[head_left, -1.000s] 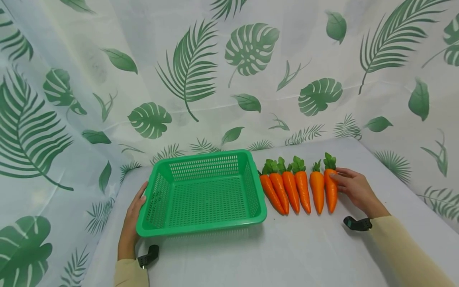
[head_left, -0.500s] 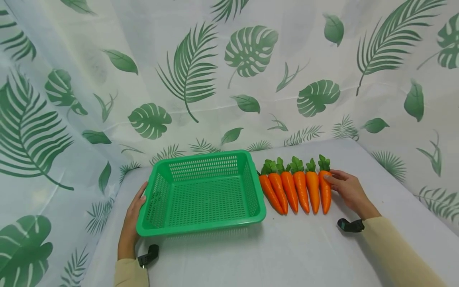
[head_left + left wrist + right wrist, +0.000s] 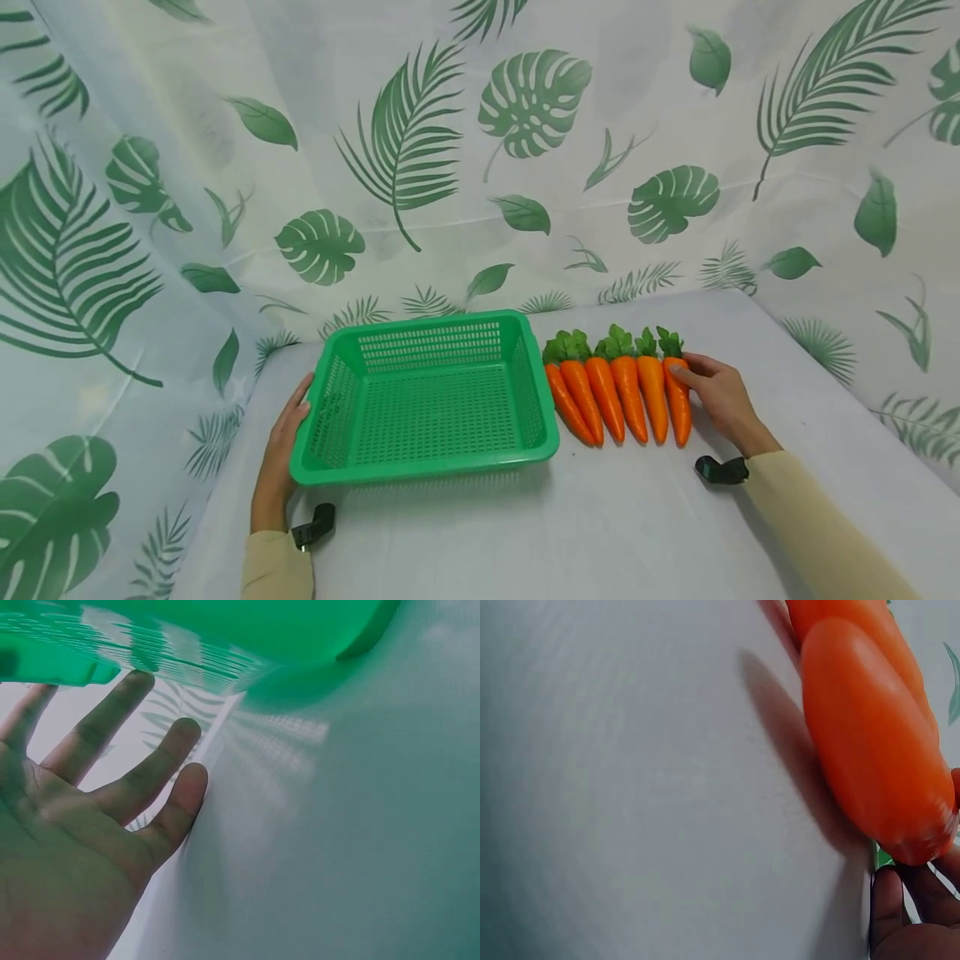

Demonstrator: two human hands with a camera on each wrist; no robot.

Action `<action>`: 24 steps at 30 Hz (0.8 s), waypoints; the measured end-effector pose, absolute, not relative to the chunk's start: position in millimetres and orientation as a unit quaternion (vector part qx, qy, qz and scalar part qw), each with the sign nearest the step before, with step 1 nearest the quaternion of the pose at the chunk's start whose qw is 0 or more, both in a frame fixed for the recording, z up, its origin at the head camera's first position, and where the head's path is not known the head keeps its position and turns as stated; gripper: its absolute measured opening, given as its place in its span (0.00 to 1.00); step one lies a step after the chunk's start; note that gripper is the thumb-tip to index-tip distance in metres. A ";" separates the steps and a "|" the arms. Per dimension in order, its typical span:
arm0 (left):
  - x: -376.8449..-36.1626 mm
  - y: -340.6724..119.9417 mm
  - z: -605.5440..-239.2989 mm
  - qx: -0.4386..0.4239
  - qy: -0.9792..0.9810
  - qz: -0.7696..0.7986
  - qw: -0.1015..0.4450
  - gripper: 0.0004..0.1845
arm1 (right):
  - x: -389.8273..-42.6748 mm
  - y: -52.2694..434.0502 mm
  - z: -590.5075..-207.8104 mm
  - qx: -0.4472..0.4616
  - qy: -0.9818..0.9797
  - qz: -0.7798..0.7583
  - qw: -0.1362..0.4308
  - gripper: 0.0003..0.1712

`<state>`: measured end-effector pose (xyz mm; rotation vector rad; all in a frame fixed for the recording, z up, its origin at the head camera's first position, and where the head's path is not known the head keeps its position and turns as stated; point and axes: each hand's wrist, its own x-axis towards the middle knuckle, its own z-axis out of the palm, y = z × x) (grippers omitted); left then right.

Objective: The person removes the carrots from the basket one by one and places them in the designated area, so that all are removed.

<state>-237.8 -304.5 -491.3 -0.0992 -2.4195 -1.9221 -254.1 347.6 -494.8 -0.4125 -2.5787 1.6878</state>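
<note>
- The left hand lies flat with straight fingers against the left wall of the green basket, grasping nothing.
- The basket sits on the white table, left of centre.
- Just right of it lie five orange carrots side by side, leafy tops pointing far.
- The right hand, fingers extended, presses the rightmost carrot without gripping it.

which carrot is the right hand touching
The rightmost carrot of the row, the one farthest from the green basket. The right hand rests its fingers against its outer side; the other carrots lie untouched.
</note>
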 end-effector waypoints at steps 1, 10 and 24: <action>-237.9 -304.2 -491.1 -0.034 -0.783 -0.621 0.025 0.31 | -253.8 347.6 -495.5 -0.132 -0.831 0.540 0.018 0.44; -236.8 -307.6 -490.5 -0.029 -0.793 -0.607 0.031 0.30 | -252.9 343.7 -492.1 -0.136 -0.837 0.530 0.024 0.45; -228.7 -313.5 -479.3 0.014 -0.833 -0.551 0.041 0.35 | -251.3 345.3 -482.8 -0.133 -0.844 0.519 0.026 0.48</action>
